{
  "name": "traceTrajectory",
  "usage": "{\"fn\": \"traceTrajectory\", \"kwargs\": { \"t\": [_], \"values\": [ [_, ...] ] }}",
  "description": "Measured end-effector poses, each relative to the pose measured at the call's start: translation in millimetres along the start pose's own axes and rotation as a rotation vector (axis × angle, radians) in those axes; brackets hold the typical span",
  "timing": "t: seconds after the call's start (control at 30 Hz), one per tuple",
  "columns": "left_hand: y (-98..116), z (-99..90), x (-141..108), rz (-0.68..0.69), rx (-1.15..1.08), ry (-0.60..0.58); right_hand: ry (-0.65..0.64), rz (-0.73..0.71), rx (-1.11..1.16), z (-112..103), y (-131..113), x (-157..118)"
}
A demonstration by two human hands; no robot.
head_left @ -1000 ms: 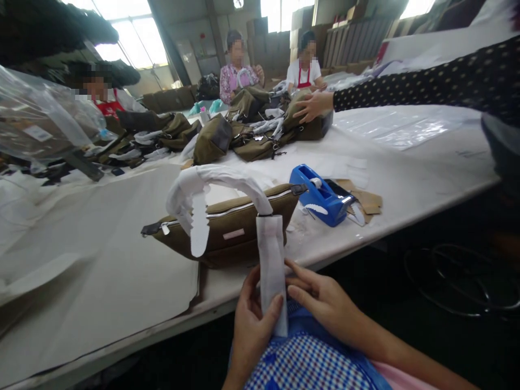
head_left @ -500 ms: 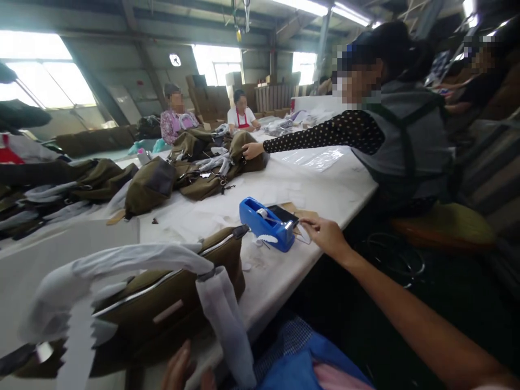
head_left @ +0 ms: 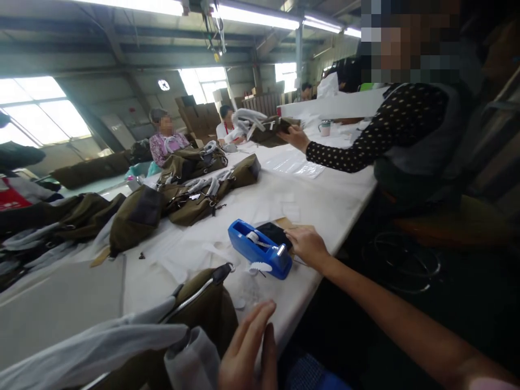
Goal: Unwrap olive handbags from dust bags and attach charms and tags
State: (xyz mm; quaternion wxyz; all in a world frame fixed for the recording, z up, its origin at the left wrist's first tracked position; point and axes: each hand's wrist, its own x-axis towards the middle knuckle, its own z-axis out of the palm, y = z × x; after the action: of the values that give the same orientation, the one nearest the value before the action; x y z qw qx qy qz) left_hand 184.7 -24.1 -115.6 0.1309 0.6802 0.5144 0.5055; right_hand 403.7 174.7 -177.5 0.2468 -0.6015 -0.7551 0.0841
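My right hand (head_left: 306, 246) reaches to just beyond the front end of a blue tape dispenser (head_left: 260, 249). Its fingers are drawn together at a flat black item (head_left: 273, 234) and some brown card (head_left: 286, 222); whatever they pinch is hidden. My left hand (head_left: 251, 346) is raised near the table edge, fingers stretched out and holding nothing. Beside it lies an olive-green bag (head_left: 217, 309) with a silver zipper, its handles (head_left: 134, 344) wrapped in white paper. A white serrated strip (head_left: 260, 267) lies against the dispenser's near side.
More olive bags (head_left: 136, 219) lie piled on the white table (head_left: 195, 238) at left and centre. Across the right side, a co-worker's dotted sleeve (head_left: 345, 154) reaches in, the hand holding another bag (head_left: 270, 135). A cup (head_left: 325, 128) stands farther back. Other people sit beyond.
My left hand has risen into view beside the bag. My right hand stays by the dispenser, fingers now at the black item. The co-worker has lifted a bag off the pile.
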Motion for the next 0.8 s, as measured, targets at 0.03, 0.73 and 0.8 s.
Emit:
{"fn": "traceTrajectory", "kwargs": {
  "t": [0.03, 0.73, 0.8],
  "values": [
    [-2, 6.8, 11, 0.053, 0.007, -0.056, -0.006, 0.007, -0.010, 0, -2, -1],
    [-45, 95.9, 106, 0.097, 0.378, -0.369, -0.110, 0.015, 0.110, 6, 15, 4],
    [-42, 102.0, 109, 0.053, 0.498, -0.466, -0.088, 0.033, 0.097, -3, 27, 11]
  ]
}}
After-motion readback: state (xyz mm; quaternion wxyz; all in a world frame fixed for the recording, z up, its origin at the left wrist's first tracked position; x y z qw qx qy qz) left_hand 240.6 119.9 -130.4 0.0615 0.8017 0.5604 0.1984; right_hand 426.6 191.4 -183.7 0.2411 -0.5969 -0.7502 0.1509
